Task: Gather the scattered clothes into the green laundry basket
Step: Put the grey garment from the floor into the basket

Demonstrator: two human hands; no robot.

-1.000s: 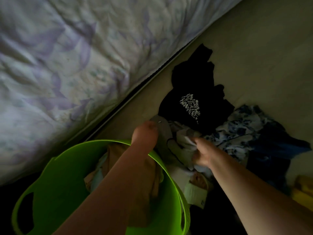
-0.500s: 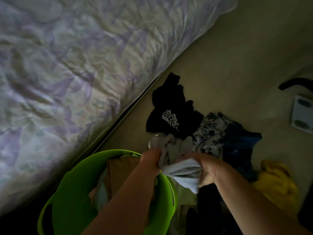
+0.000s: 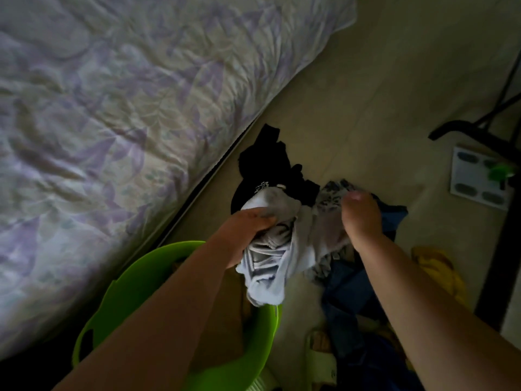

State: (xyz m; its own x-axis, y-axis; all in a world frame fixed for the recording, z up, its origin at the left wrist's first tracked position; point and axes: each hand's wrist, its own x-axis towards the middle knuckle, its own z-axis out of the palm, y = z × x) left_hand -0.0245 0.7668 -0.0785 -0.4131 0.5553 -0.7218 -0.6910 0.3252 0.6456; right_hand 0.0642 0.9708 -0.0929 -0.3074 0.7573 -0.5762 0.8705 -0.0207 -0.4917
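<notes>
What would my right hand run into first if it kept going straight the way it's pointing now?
Most likely the blue-and-white floral garment lying just past your right hand, with the black printed shirt to its left. Depth is hard to judge in this dim view.

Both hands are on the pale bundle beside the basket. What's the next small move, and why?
Probably swing the pale bundle leftward over the green basket and let go. The left hand and right hand both grip it, it hangs just past the basket's rim, and the black shirt and other clothes are left on the floor.
</notes>
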